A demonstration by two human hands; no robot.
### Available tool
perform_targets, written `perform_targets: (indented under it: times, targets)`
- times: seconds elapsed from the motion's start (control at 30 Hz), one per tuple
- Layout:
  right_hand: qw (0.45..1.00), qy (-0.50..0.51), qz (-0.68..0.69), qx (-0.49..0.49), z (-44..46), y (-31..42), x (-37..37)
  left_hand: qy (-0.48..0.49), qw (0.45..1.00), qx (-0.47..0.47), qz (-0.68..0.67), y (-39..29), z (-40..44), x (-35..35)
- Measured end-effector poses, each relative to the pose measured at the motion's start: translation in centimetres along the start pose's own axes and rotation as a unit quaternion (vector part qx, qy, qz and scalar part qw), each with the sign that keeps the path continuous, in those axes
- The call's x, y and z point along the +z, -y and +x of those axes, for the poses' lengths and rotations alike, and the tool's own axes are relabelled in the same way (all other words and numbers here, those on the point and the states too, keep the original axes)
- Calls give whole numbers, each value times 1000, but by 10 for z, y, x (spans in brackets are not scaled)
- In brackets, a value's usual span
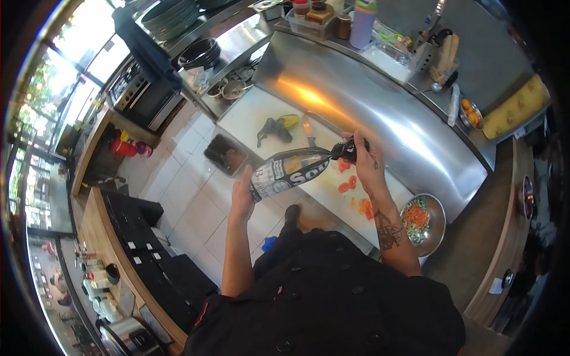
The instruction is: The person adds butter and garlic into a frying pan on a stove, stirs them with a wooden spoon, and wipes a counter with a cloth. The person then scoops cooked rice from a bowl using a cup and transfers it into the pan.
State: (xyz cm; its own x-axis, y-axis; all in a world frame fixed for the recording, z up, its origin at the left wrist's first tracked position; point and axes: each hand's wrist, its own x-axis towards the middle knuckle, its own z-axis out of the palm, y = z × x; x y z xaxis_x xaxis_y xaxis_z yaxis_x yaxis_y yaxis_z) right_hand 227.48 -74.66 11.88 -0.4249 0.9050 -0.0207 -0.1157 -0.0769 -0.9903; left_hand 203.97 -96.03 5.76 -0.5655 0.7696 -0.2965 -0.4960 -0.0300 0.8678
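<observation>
Both my hands hold a printed plastic bag [294, 173] with black and white lettering, stretched between them above the edge of a white cutting board [243, 113]. My left hand [242, 193] grips its wide lower end. Closed around the twisted black neck is my right hand [367, 160]. Beneath and beside the bag lie red vegetable pieces [347, 185] and a knife [309, 129]. Further left on the board is a dark, limp thing with a yellow-green part [279, 127], its kind unclear. What the bag contains is hard to make out.
A metal bowl [436, 222] of chopped green and orange vegetables stands at the board's right end. A dark plastic tub [225, 153] sits at its left edge. Behind rises a steel panel [368, 101], with a shelf of jars and a lilac bottle [362, 24] beyond.
</observation>
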Motion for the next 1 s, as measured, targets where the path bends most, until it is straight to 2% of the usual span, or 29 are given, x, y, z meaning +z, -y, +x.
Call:
perform_targets:
  times: [0.07,0.1,0.2,0.23,0.27,0.33,0.37,0.4,0.47,0.53,0.6,0.67,0.77,0.83,0.87,0.93,1.0]
  targets:
    - [1000,-19,-6,-24,-2,0,-7,-59,998,-9,0,-11,3,27]
    - [999,-25,-14,-45,-3,0,-9,-21,1000,0,-2,10,25,1]
    - [998,-63,-17,-4,-13,4,-16,-16,1000,-10,14,8,30,28]
    - [998,-55,-3,-1,-16,1,-16,43,989,-49,135,10,38,9]
    - [999,-52,2,-4,-19,-1,-13,32,987,-80,134,29,53,-1]
    - [997,-46,15,53,-29,-6,-10,89,988,-126,15,34,64,0]
    - [998,-5,21,65,-35,-16,-14,78,986,-150,-15,25,68,4]
    - [998,-1,23,63,-42,-24,-14,76,986,-146,-14,25,78,-6]
    - [998,-30,9,53,-51,-37,-7,5,981,-151,-122,29,115,-35]
    - [990,-33,11,138,-64,-55,-13,-16,980,-123,-154,19,153,-53]
    - [979,-64,-2,196,-79,-69,-13,-164,968,-73,-178,21,203,-83]
    - [970,-85,-6,228,-91,-77,-8,-141,960,-75,-231,24,257,-122]
    - [958,-114,8,262,-107,-104,-3,-152,963,-65,-211,21,315,-140]
    - [955,-122,7,271,-111,-113,3,-255,956,-130,-62,25,345,-146]
    - [951,-125,7,283,-113,-115,6,-249,957,-136,-58,27,351,-148]
    - [947,-151,-2,283,-112,-121,13,-277,959,-50,41,31,368,-144]
    - [947,-151,-22,283,-112,-124,15,-278,935,-76,207,37,390,-155]
